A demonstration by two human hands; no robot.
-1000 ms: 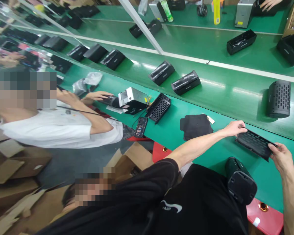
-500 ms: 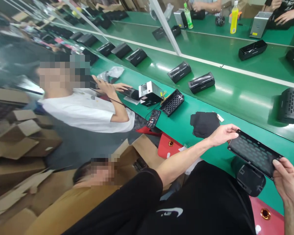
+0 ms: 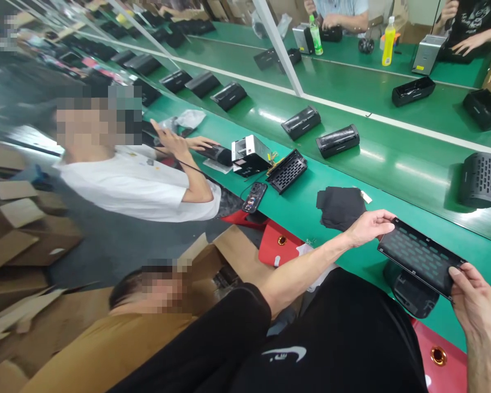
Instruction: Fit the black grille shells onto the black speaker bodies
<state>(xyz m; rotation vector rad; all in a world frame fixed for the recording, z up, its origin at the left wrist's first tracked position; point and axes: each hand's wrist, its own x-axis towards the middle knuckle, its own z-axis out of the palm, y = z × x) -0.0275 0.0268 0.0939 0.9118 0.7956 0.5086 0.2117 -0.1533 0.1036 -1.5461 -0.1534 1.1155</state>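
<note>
A flat black perforated panel point(image 3: 419, 254) is stretched between my two hands, tilted above the green table. My left hand point(image 3: 370, 226) pinches its left corner between thumb and fingers. At the opposite end my right hand point(image 3: 474, 295) grips the other corner, thumb on top. Dark sheet material seems to cover the slots. Partly hidden under the panel stands a black rounded speaker housing point(image 3: 415, 295). Left of my left hand lies a stack of black cloth pieces point(image 3: 341, 207) with a small white tag.
Several black speaker housings point(image 3: 337, 141) lie on the green conveyor point(image 3: 409, 158). A slotted black shell point(image 3: 287, 171), a metal-sided device point(image 3: 251, 155) and a phone point(image 3: 254, 197) are further left. A co-worker in white point(image 3: 139, 185) sits there; another person point(image 3: 106, 338) bends near an open carton point(image 3: 237, 251).
The view has shifted slightly. Both hands keep the same grip on the panel, which has hardly moved over the housing.
</note>
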